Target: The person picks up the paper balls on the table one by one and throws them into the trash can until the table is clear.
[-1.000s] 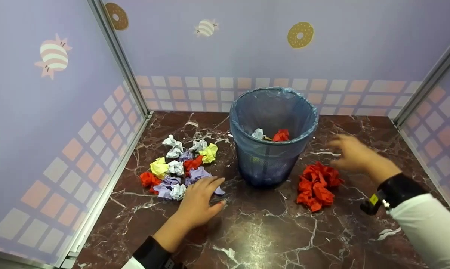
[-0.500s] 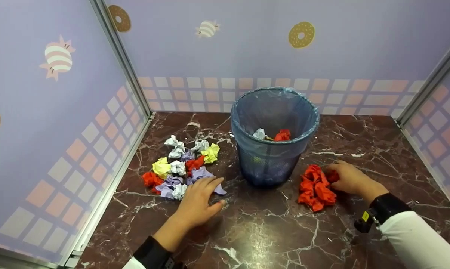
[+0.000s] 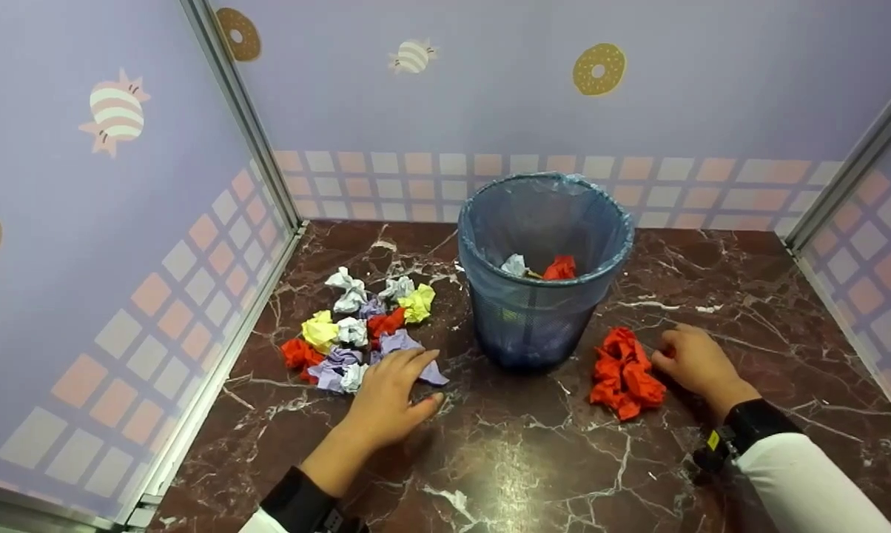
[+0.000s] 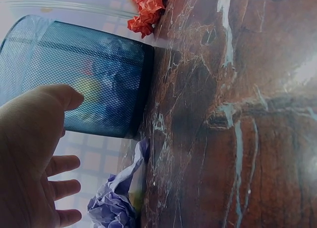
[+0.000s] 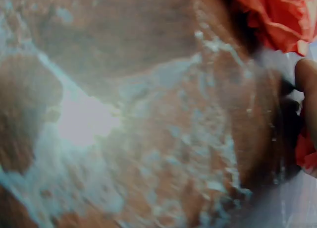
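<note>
Right hand [image 3: 698, 363] sits slightly farther from the red pile [image 3: 624, 377] than half a second ago, though just beside it; the red ball [image 5: 305, 158] that showed at its fingertips is now hidden from the head view. Right hand: fingers curled, gripping the red ball, a scrap of which shows in the right wrist view. Left hand [image 3: 390, 400]: fingers apart and loosely extended, thumb held away, grasping nothing; it lies at the near edge of the mixed pile, beside a purple ball [image 3: 396, 343]; contact cannot be told. Mixed pile [image 3: 351, 333]: crumpled paper in white, yellow, red and purple, left of the bin. Bin [image 3: 534, 326]: blue mesh, upright, plastic liner over the rim, white and red paper visible inside; it stands between the two piles. Red pile: crumpled, on the table, right of the bin. Table [image 3: 505, 444]: dark red, pale-veined. Back wall [image 3: 453, 96]: lilac, with doughnut and sweet motifs.
</note>
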Motion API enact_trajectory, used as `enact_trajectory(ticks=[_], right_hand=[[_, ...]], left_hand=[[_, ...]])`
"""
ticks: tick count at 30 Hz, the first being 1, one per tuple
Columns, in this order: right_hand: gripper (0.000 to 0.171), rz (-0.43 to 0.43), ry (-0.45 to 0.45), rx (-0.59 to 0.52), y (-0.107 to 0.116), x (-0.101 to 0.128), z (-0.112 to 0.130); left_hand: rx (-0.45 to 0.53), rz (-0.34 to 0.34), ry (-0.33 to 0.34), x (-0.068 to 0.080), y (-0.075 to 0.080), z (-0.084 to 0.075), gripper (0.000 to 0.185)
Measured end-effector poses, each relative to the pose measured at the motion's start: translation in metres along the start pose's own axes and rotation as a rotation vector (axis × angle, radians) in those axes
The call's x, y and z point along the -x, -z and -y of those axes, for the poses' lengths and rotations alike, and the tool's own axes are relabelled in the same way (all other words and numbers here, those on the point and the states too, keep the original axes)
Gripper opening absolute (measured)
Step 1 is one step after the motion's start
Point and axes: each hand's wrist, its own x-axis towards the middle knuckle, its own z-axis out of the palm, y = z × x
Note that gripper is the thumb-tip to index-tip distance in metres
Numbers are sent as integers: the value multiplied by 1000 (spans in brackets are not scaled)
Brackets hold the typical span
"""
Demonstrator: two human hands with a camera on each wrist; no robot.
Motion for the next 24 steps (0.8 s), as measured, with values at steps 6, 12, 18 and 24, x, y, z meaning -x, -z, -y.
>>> enact_trajectory(ticks=[6, 12, 18, 24], right_hand=[[31, 47, -95, 47, -1, 1, 1], [31, 96, -152, 30, -1, 0, 0], [30, 92, -159, 18, -1, -3, -2], [33, 98, -149, -54, 10, -12, 1]], left_hand=[[4, 0, 5, -1, 1, 0, 65], [-1, -7, 9, 0, 2, 0, 65], [9, -35, 9, 0, 5, 3, 65], [20, -86, -5, 1, 9, 8, 63]])
